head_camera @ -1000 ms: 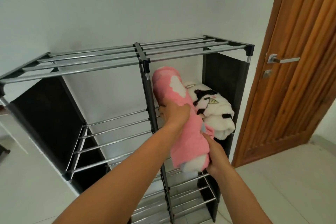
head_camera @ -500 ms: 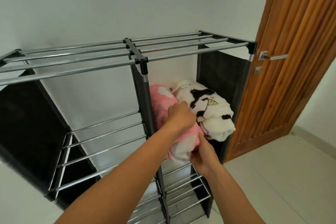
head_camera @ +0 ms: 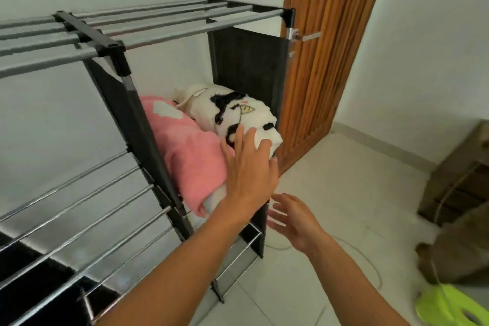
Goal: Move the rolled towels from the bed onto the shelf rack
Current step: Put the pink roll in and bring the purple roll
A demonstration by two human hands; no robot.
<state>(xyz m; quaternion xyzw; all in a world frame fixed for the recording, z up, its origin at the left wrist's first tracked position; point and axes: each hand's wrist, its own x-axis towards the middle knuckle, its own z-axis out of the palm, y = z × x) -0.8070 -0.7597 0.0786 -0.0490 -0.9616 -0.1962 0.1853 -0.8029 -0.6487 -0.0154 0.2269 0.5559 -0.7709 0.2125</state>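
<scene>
A pink rolled towel (head_camera: 189, 152) lies in the right compartment of the black and silver shelf rack (head_camera: 169, 22), on its middle tier. Beside it, on the right, lies a white rolled towel (head_camera: 232, 111) with black markings. My left hand (head_camera: 250, 169) is spread flat in front of both towels, fingers apart, fingertips over the white one's front end. Whether it touches them I cannot tell. My right hand (head_camera: 293, 219) hovers lower, right of the rack's front corner, open and holding nothing.
A wooden door (head_camera: 328, 42) stands just right of the rack. On the tiled floor at the right are a brown wooden piece (head_camera: 460, 180), a thin cord (head_camera: 370, 264) and a lime green plastic object (head_camera: 449, 304). The rack's left compartment (head_camera: 79, 209) shows bare bars.
Both hands have let go of the pink towel, which now rests on the shelf beside the white one. The hands have pulled back and opened. My view has swung right.
</scene>
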